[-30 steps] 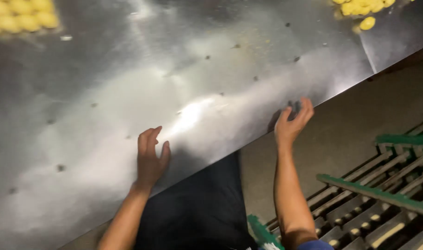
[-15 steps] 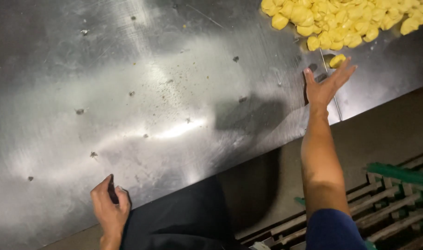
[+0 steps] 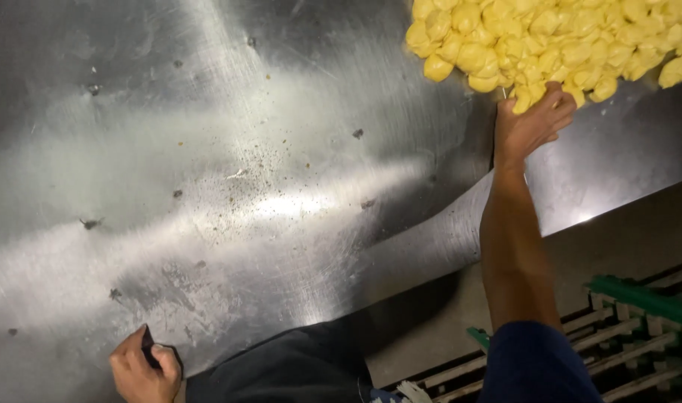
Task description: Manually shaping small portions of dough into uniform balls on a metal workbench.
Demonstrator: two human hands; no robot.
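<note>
Right hand [image 3: 531, 123] at 1 o'clock, fingers curled into the yellow pieces [image 3: 550, 41] heaped on the steel desk [image 3: 266, 201]; left hand [image 3: 143, 369] at 7 o'clock, fingers gripping desk edge.

Head camera looking steeply down over a steel table

The single view is looking from the person's head onto the metal tabletop [image 3: 229, 186], sitting close above it. It is facing forward and right, catching the right hand [image 3: 531, 123] at the yellow pile [image 3: 550, 41], the left hand [image 3: 143, 369] at the near edge, and slatted flooring [image 3: 639, 336] lower right.
</note>
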